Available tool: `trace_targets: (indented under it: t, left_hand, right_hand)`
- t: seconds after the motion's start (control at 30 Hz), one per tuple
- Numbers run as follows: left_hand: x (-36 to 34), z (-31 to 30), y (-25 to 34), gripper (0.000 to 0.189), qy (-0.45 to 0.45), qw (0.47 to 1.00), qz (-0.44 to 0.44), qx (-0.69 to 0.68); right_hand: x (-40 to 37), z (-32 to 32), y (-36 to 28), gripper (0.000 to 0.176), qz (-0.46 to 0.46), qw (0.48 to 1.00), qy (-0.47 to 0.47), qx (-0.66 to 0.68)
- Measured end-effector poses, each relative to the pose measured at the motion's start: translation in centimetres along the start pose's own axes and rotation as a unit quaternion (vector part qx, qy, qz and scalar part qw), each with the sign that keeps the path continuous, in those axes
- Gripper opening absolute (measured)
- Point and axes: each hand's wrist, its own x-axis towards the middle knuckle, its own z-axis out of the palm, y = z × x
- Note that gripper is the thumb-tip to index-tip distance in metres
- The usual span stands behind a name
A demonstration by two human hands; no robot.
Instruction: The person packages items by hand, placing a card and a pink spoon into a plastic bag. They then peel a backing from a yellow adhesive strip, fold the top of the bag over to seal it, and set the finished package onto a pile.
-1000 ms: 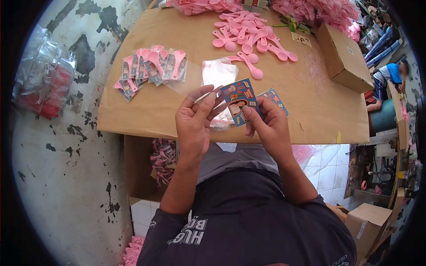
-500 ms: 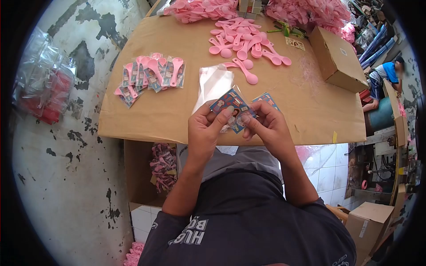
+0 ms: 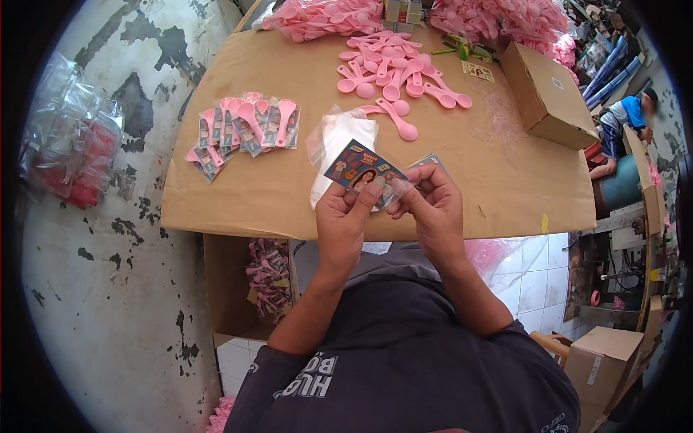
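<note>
My left hand (image 3: 342,220) is closed on a blue printed card (image 3: 352,164), thumb on top and fingers beneath. The card tilts above the table's near edge, a picture of a person on its face. My right hand (image 3: 437,211) is closed too, its thumb and finger at the card's right end, where clear plastic shows. More printed cards (image 3: 430,160) stick out from behind its fingers. Just beyond my left hand lies a stack of clear plastic bags (image 3: 345,134). Past that are loose pink measuring spoons (image 3: 399,124). To the left, pink spoons packed with cards (image 3: 249,119) lie in clear bags.
The brown-covered table (image 3: 238,198) holds a cardboard box (image 3: 545,94) at right and bagged pink spoons (image 3: 325,18) at the back. Below it, an open carton (image 3: 231,281) contains packed spoons. A worn wall (image 3: 115,289) stands left. Another person (image 3: 624,119) sits far right.
The card in my left hand has turned flatter and moved slightly left, showing more of its printed face. My right hand has shifted its grip at the card's right end.
</note>
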Motion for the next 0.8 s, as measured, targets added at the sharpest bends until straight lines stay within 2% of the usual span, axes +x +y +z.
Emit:
trace_targets:
  t: [0.27,0.37,0.57,0.63,0.67,0.73,0.8]
  left_hand:
    - [-0.2,0.8,1.4,0.029,0.019,1.0,0.011,0.002]
    - [-0.7,0.4,0.4,0.029,-0.015,1.0,0.009,0.01]
    - [-1.3,0.9,0.2,0.025,-0.02,0.999,-0.014,0.034]
    - [-1.5,0.6,-0.3,0.033,-0.072,0.995,-0.003,0.063]
    - [-1.5,0.8,-0.5,0.033,-0.072,0.995,-0.005,0.064]
    - [-1.4,1.7,-0.5,0.05,-0.023,0.999,0.037,-0.002]
    - [-1.2,1.2,-0.3,0.054,-0.042,0.997,0.066,0.008]
  right_hand:
    - [0.4,0.1,-0.3,0.018,-0.003,1.0,-0.007,0.001]
    - [0.1,0.5,0.0,0.017,-0.026,0.999,-0.007,0.035]
    - [-0.1,0.2,0.1,0.018,-0.06,0.995,0.02,-0.082]
    - [-0.1,0.3,0.2,0.023,-0.073,0.993,-0.006,-0.089]
    - [-0.1,0.1,0.4,0.023,-0.071,0.993,-0.005,-0.089]
    - [-0.4,-0.4,0.8,0.024,-0.061,0.995,-0.032,-0.078]
    - [-0.7,-0.3,0.5,0.021,-0.038,0.996,-0.032,-0.076]
